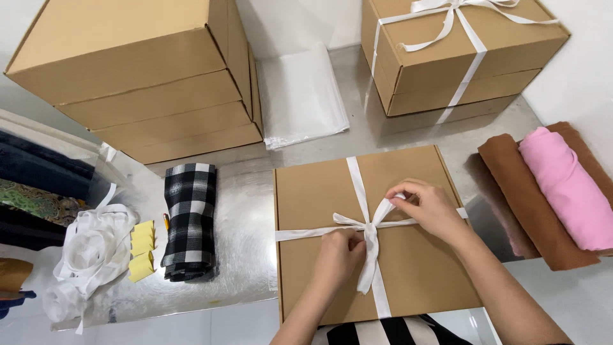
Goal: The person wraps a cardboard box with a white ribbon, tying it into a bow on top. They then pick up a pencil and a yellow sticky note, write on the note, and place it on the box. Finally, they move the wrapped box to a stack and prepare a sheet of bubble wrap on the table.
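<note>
A flat brown cardboard box [421, 191] lies in front of me on the metal table, crossed by a white ribbon [355, 176] knotted near its middle. My left hand [338, 252] presses on the knot and pinches the ribbon there. My right hand [429, 206] pinches a folded loop of the same ribbon just right of the knot. Two loose ribbon tails [373, 275] hang down over the box toward me.
A stack of plain boxes [140, 76] stands back left, a ribbon-tied box [447, 57] back right, clear plastic bags [300, 96] between them. A checked cloth [189, 220], yellow notes [142, 250] and a ribbon pile [89, 255] lie left; brown [523, 198] and pink cloth rolls [568, 191] lie right.
</note>
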